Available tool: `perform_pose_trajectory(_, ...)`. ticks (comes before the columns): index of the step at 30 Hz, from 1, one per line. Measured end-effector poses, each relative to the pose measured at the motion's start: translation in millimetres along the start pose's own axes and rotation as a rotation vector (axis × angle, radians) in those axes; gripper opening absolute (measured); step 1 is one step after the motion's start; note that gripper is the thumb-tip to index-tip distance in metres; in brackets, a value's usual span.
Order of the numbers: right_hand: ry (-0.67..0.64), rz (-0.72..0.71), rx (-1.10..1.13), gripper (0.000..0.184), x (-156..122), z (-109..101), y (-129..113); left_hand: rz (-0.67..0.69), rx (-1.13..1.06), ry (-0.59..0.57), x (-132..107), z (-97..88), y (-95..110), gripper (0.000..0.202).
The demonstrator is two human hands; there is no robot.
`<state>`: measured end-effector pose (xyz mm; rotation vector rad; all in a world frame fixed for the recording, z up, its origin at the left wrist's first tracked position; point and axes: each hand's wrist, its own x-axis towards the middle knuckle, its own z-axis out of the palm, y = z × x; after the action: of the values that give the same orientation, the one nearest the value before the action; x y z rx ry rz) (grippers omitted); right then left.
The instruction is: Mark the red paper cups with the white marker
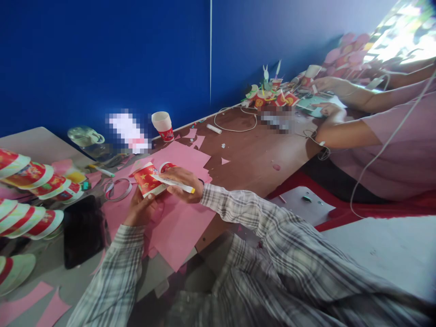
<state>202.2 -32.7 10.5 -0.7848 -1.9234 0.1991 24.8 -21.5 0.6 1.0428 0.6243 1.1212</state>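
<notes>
Paper cup [147, 178], red with yellow print, lying on its side over pink paper sheets [177, 227], mouth facing left, near table [252, 159] front edge.

Left hand [141, 208] gripping cup from below, fingers curled around bottom side, thumb up against wall. Closed on cup.

Right hand [182, 178] resting on top of cup, fingers bent over it. Also pinching white marker [173, 183] with yellow end; marker lying roughly level, tip toward cup, yellow end pointing right. Fingers mostly closed around marker and cup together.

Both sleeves plaid, grey-white.

Around:
- Stacks of same red cups [32, 177] lying sideways at far left, several rows.
- Black phone [83, 230] lying flat just left of left forearm.
- Tape ring [118, 189] sitting left of cup, near it, not touching.
- Second upright cup [162, 126] standing by blue wall [102, 59], well apart from held cup.
- Clear glass mug [86, 136] sitting near wall, left of blurred patch.
- White cable [235, 120] looping on brown tabletop.
- Pink scraps scattered across table.

Other person at right, pink sleeve [391, 150], hands [332, 84] working over a cluster of decorated cups [272, 95] at far end of table. Well apart from held cup. Finger state there too small to read.
</notes>
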Motion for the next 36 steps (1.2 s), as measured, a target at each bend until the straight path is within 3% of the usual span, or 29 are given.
perform_pose_trajectory(6, 0.06, 0.006, 0.051, 0.033, 1.3, -0.7, -1.7, -0.003, 0.013, -0.001, 1.4, -4.4, -2.3, 0.064)
perform_pose_trajectory(23, 0.046, -0.023, 0.048, 0.028, 0.6, -1.8, 0.6, -0.021, 0.015, 0.026, 1.1, -6.4, -1.2, 0.066)
perform_pose_trajectory(30, 0.098, -0.049, 0.138, 0.026, 1.5, -1.5, -0.2, -0.019, 0.0, 0.022, -0.3, 0.2, 4.1, 0.061)
perform_pose_trajectory(36, 0.106, 0.043, 0.089, 0.03, 1.2, -3.4, -4.2, -0.024, 0.019, 0.03, -0.4, 0.0, 2.8, 0.062)
